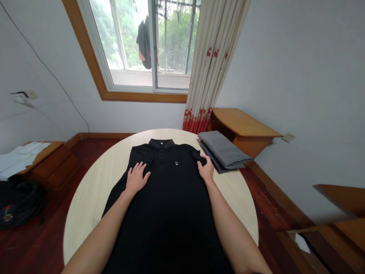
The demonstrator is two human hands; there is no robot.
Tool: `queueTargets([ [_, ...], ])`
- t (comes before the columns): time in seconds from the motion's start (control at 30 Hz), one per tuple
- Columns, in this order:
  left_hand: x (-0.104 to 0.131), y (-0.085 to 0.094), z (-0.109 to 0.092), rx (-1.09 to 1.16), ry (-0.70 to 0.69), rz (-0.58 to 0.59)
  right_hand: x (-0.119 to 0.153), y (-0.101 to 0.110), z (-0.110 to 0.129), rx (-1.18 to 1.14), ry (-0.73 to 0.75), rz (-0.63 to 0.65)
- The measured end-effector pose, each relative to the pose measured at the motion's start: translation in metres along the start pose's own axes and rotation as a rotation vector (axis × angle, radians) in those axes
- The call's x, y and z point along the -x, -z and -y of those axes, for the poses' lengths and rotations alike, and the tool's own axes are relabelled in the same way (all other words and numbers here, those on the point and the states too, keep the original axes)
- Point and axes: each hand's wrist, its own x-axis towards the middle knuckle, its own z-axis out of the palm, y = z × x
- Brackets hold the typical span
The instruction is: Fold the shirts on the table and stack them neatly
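Observation:
A black polo shirt lies spread front up on the round table, its collar at the far side and a small white logo on the chest. My left hand rests flat on the shirt's left part, fingers spread, near a fold in the cloth. At the shirt's right edge, my right hand pinches the short sleeve between thumb and fingers; the sleeve is bunched and slightly raised there. The near end of the shirt runs out of view between my forearms.
Folded grey cloth lies on the table's right far edge. Behind stand a wooden desk and a curtain beside the window. On the left are a wooden cabinet with papers and a black bag on the floor.

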Motion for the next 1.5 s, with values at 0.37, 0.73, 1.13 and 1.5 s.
queueTargets([
  [0.37, 0.000, -0.001, 0.001, -0.001, -0.004, -0.006, 0.008, 0.001, 0.014, -0.147, 0.144, 0.446],
  [0.73, 0.000, -0.002, 0.000, 0.011, -0.002, -0.019, 0.014, -0.004, 0.019, 0.485, 0.159, 0.473],
  [1.13, 0.000, -0.002, 0.000, 0.019, -0.008, -0.037, 0.002, -0.013, 0.031, 0.740, 0.019, 0.298],
  [1.5, -0.001, -0.002, 0.000, 0.066, -0.002, -0.039, -0.040, -0.048, 0.036, 0.721, -0.026, 0.352],
])
